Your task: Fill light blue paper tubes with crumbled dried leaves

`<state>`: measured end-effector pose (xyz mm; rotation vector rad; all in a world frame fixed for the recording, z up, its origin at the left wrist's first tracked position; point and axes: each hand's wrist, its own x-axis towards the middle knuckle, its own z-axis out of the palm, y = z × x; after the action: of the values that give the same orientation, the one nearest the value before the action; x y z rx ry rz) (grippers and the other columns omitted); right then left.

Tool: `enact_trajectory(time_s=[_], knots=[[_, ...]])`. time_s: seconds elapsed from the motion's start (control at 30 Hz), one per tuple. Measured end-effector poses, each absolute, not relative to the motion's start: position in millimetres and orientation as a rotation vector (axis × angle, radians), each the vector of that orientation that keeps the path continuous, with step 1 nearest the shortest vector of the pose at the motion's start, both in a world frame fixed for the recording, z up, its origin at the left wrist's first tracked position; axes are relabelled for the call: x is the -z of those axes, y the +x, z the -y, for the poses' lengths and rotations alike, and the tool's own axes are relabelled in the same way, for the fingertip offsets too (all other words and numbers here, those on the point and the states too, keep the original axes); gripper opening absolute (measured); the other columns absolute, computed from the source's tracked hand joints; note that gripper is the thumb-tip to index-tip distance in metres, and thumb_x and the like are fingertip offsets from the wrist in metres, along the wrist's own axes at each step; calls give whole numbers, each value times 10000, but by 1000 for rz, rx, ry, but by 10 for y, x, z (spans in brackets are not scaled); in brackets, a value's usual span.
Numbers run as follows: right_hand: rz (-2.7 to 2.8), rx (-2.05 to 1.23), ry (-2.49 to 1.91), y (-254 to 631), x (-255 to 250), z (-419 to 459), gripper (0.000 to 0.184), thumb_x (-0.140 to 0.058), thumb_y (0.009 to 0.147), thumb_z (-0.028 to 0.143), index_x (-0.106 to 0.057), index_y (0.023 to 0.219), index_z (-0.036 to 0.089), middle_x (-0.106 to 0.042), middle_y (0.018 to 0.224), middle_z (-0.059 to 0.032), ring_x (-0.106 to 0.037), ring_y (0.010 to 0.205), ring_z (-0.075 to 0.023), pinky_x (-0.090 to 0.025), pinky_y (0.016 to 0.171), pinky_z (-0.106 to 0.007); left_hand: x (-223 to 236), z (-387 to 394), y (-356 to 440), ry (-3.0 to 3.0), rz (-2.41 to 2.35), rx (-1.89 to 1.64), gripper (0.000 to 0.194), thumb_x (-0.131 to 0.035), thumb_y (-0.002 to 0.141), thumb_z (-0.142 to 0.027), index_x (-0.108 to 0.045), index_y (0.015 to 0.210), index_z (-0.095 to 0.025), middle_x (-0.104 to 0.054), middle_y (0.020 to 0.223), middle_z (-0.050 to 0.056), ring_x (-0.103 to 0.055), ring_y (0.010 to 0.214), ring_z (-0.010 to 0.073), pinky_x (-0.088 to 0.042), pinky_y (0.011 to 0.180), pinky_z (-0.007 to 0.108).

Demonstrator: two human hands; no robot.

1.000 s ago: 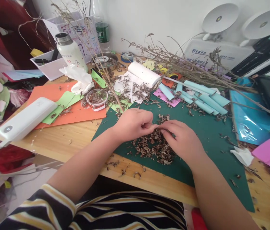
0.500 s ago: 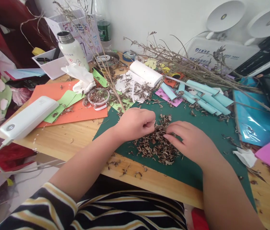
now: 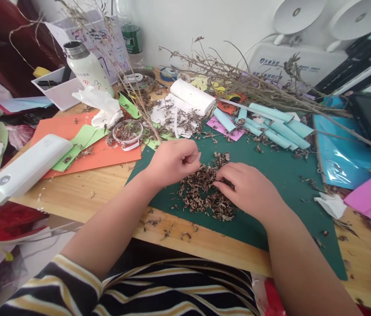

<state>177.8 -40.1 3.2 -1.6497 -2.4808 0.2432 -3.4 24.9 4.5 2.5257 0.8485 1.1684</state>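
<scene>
My left hand (image 3: 174, 162) is closed in a fist around a dried plant stalk (image 3: 142, 105), which slants up and away to the left from behind the knuckles. Below and right of that fist lies a loose heap of dried brown leaves (image 3: 201, 197) on a green cutting mat (image 3: 257, 228). At the heap's right side my right hand (image 3: 244, 186) has thumb and fingers bent together in a pinch on some dried leaves. How many leaves it grips is hidden.
Dried branches (image 3: 238, 83) lie across the back, near light-blue paper rolls (image 3: 280, 131) and a white roll (image 3: 193, 97). Leftward are a small round leaf-filled container (image 3: 128, 142), crumpled tissue (image 3: 101, 105), a white bottle (image 3: 88, 68) and a power bank (image 3: 30, 164). A blue packet (image 3: 343, 153) lies right.
The view has shifted slightly, so everything sits a little further left and higher. Both hands stay close to the leaf heap, their grips much the same.
</scene>
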Motion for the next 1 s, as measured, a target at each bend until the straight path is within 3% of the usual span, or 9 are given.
enact_trajectory(time_s=[0.47, 1.0], knots=[[2449, -144, -1541, 1772, -3, 402, 189, -414, 824, 265, -584, 862, 191, -590, 931, -72, -536, 823, -204, -407, 650, -318, -22, -255, -27, 2575, -876, -1205, 281, -435, 639, -66, -202, 525, -174, -296, 476, -60, -266, 449, 56, -226, 429, 174], [2424, -85, -1535, 1759, 0, 395, 183, -446, 806, 256, -569, 923, 189, -594, 934, -80, -539, 827, -216, -425, 643, -325, -4, -270, -27, 2570, -865, -1186, 277, -428, 646, -76, -202, 523, -177, -284, 477, -61, -260, 450, 61, -235, 431, 182]])
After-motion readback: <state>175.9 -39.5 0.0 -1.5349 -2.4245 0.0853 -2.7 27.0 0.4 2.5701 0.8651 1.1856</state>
